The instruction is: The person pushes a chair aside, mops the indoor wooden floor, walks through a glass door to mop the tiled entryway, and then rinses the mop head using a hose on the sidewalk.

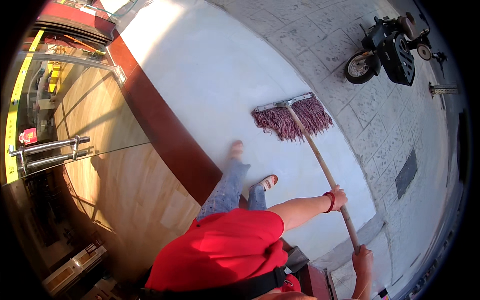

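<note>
A parked black scooter with a grey-rimmed wheel (382, 50) is seen far beyond the grip and to its right, on grey patterned paving stones (385, 130), with a dark rectangular drain cover (406, 173) set into those stones just right of the grip. Well to the left of the grip, a glass door with two horizontal metal pull bars (47, 152) is bordered by a dark red polished stone strip (165, 135). A pale smooth concrete landing (215, 75) is spread between that strip and the paving.
</note>
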Demonstrator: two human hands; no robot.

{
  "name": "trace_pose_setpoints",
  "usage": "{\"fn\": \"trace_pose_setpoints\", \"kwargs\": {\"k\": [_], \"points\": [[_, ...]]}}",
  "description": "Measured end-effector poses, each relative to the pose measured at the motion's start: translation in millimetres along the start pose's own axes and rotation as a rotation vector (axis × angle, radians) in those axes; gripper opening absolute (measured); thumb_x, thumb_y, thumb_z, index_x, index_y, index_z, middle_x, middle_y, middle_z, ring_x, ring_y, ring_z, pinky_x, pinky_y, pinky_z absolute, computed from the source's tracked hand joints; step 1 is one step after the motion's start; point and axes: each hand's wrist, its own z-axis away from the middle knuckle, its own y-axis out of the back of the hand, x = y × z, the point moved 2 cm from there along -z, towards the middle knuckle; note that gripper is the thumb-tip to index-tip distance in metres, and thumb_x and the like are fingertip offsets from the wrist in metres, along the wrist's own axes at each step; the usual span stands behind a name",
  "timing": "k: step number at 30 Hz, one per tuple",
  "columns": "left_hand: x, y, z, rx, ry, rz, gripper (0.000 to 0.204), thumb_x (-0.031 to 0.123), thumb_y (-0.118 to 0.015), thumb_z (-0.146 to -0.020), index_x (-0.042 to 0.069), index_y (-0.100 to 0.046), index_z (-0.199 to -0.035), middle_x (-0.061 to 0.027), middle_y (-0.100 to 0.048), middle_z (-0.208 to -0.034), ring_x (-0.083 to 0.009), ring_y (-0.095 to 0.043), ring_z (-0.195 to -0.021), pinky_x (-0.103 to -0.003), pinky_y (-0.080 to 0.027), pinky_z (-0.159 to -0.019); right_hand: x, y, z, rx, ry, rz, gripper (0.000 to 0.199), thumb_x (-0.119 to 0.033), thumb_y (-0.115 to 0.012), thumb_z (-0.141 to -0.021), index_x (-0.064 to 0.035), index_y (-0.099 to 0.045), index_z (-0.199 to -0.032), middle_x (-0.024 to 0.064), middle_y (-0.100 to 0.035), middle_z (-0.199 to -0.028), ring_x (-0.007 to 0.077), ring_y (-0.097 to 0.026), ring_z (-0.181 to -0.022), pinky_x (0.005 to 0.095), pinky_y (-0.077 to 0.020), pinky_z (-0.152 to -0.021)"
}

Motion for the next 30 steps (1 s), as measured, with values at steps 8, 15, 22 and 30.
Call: {"fn": "trace_pose_setpoints", "kwargs": {"k": [8, 15, 22, 30], "points": [[-169.6, 121.0, 81.4, 0.079, 0.239, -0.095, 0.028, 0.034, -0.067, -0.067, 0.012, -0.06, -0.083, -0.0035, -0.058, -0.088, -0.0189, -0.05, -0.096, -0.041, -0.03, -0.087, -171.6, 60.6, -102.6, 0.133, 0.257, 0.144, 0.014, -0.017, -0.056, -0.073, -0.0038, -0.052, -0.071, 0.0184, -0.058, -0.063, 0.0348, -0.059, -0.062, 0.0438, -0.0485, -0.06], [-303.2, 234.8, 202.2, 0.176, 0.485, -0.052, 0.027, 0.027, -0.064, -0.071, 0.012, -0.055, -0.092, -0.0004, -0.052, -0.101, -0.0197, -0.042, -0.106, -0.041, -0.043, -0.075, -386.3, 97.1, -175.4, 0.085, 0.354, 0.056, 0.016, -0.017, -0.055, -0.073, -0.001, -0.056, -0.078, 0.0205, -0.06, -0.072, 0.0345, -0.06, -0.071, 0.0425, -0.0495, -0.065], [-420.2, 302.7, 324.1, 0.497, 0.859, 0.312, 0.024, 0.019, -0.054, -0.074, 0.004, -0.056, -0.093, -0.0158, -0.059, -0.094, -0.0307, -0.059, -0.078, -0.038, -0.045, -0.072, -571.6, 162.5, -251.3, 0.129, 0.487, -0.009, 0.018, -0.015, -0.052, -0.074, 0.0007, -0.057, -0.083, 0.0214, -0.06, -0.08, 0.0347, -0.059, -0.078, 0.0413, -0.0488, -0.07], [-514.9, 244.2, 520.8, 0.276, 1.33, 0.429, 0.029, 0.027, -0.053, -0.075, 0.003, -0.063, -0.087, -0.0177, -0.061, -0.087, -0.0303, -0.058, -0.086, -0.038, -0.044, -0.077, -733.8, 262.9, -365.0, 0.139, 0.588, -0.041, 0.018, -0.012, -0.051, -0.074, 0.0014, -0.059, -0.084, 0.0208, -0.06, -0.088, 0.0325, -0.059, -0.085, 0.0386, -0.0485, -0.074]]}}
